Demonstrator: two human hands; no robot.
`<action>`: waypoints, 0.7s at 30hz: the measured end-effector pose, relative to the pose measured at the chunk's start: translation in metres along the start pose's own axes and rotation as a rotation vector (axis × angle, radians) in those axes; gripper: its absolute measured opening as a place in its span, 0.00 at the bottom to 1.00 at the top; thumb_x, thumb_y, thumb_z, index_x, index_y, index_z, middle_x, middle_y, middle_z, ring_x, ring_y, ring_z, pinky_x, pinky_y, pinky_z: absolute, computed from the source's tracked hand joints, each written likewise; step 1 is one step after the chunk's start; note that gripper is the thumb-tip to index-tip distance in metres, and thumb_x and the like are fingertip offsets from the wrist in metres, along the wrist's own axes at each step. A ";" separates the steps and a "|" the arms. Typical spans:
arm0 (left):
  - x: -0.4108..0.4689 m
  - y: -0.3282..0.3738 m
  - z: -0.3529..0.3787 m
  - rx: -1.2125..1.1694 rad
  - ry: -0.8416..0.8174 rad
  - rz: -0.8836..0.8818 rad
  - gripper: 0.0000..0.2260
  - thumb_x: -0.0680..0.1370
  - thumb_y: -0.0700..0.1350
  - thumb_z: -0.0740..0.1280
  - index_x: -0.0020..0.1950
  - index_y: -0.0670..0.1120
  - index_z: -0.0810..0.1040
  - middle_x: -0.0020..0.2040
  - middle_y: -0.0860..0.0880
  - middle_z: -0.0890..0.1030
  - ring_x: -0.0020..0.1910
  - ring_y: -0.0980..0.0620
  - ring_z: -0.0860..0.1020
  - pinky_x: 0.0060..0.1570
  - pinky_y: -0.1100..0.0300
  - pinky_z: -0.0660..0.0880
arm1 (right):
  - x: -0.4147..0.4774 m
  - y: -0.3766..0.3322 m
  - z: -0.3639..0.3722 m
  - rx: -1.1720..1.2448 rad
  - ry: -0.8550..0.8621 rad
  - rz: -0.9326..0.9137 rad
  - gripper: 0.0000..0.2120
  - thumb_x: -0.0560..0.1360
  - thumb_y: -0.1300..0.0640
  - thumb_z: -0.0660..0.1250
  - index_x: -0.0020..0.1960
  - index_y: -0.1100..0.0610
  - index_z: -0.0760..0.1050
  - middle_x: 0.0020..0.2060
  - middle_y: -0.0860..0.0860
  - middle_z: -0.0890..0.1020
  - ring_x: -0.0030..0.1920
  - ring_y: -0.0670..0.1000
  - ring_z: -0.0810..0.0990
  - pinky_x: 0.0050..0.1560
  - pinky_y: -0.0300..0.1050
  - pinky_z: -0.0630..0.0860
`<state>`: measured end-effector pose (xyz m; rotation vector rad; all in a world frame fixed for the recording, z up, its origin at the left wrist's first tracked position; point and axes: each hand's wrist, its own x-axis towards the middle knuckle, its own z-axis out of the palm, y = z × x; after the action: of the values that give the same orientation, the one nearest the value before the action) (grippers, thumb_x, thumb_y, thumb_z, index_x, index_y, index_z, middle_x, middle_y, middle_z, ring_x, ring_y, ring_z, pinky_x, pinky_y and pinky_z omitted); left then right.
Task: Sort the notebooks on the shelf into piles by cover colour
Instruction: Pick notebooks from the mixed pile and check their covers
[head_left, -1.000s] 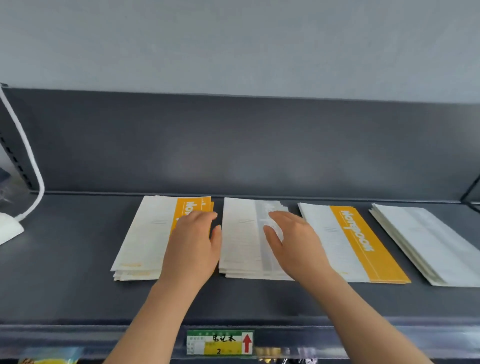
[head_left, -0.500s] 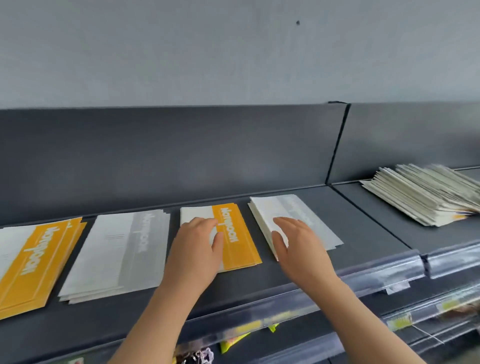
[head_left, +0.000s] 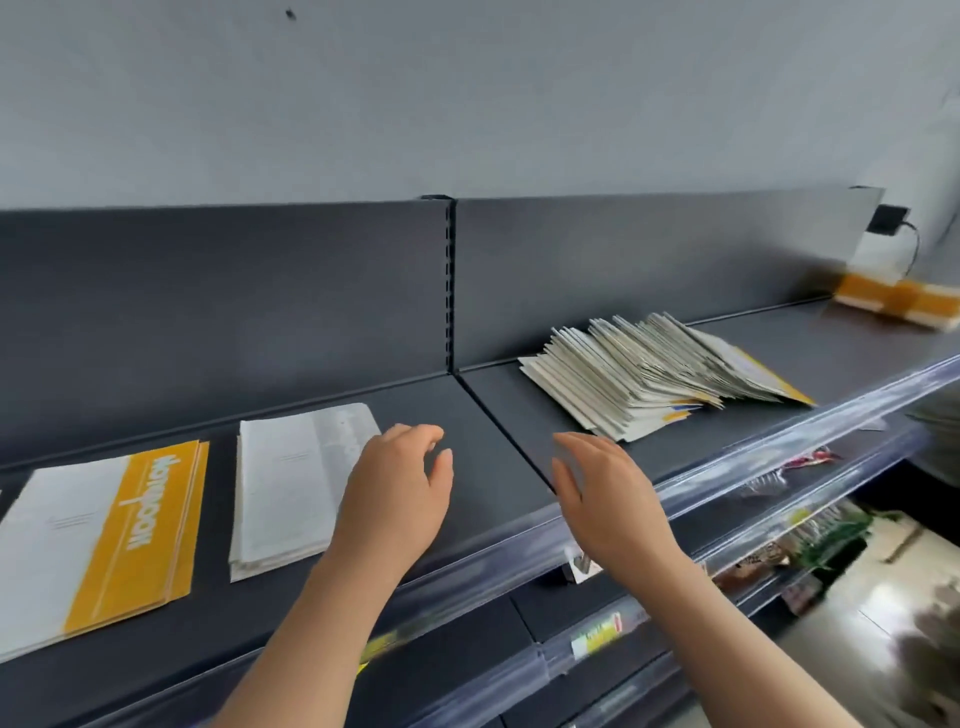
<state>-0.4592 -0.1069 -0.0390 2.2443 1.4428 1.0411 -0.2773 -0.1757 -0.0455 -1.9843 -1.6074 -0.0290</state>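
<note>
- Shelf (head_left: 498, 415): dark grey matt metal with a flat deck. A clear plastic price rail (head_left: 779, 447) runs along the front edge.
- Slotted upright (head_left: 451, 286): a black post with a column of small slots, set in the back panel. It is the reference for every place below.
- Grey-banded pile (head_left: 291, 483): thin white paper-covered notebooks, squared up, just left of the upright. The pale grey band has lettering too faint to read.
- Orange-banded pile (head_left: 104, 530): the same format, further left of the upright. The white word on the orange band reads as "Notebook", running lengthwise.
- Unsorted heap (head_left: 654, 374): many thin notebooks fanned and slumped, right of the upright. They are mostly white, with orange showing at a few edges.
- My left hand (head_left: 395, 493): left of the upright, over the grey-banded pile's near right corner. The grip is released, the fingers loosely curved and holding nothing. I cannot tell whether it touches the pile.
- My right hand (head_left: 608, 499): right of the upright, short of the heap. The grip is released, the fingers nearly straight and holding nothing.
- Orange-and-white box (head_left: 898, 301): far right of the upright and blurred.
- Shelf label (head_left: 597, 631): on a lower rail, right of the upright. It is yellow and white, and the print is unreadable.
</note>
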 end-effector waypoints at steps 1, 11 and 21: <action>0.005 0.007 0.010 -0.007 -0.007 0.012 0.14 0.80 0.47 0.61 0.64 0.47 0.76 0.57 0.51 0.78 0.56 0.53 0.75 0.53 0.62 0.71 | 0.003 0.011 -0.003 0.007 0.013 0.009 0.15 0.80 0.57 0.57 0.62 0.61 0.74 0.59 0.53 0.78 0.61 0.54 0.73 0.62 0.43 0.67; 0.084 0.077 0.099 -0.104 -0.082 0.153 0.12 0.80 0.46 0.61 0.61 0.46 0.77 0.51 0.51 0.78 0.51 0.53 0.75 0.50 0.60 0.73 | 0.064 0.109 -0.036 -0.031 0.098 0.111 0.16 0.80 0.56 0.57 0.65 0.58 0.73 0.63 0.50 0.77 0.64 0.51 0.71 0.64 0.41 0.64; 0.154 0.140 0.173 -0.092 -0.187 0.209 0.09 0.79 0.45 0.59 0.44 0.43 0.76 0.44 0.48 0.78 0.45 0.48 0.76 0.45 0.53 0.76 | 0.119 0.207 -0.066 -0.004 0.148 0.293 0.13 0.80 0.57 0.56 0.52 0.62 0.78 0.49 0.55 0.82 0.53 0.58 0.77 0.52 0.50 0.73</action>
<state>-0.2069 -0.0123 -0.0159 2.3910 1.0830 0.9070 -0.0359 -0.1208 -0.0337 -2.1477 -1.2148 -0.0642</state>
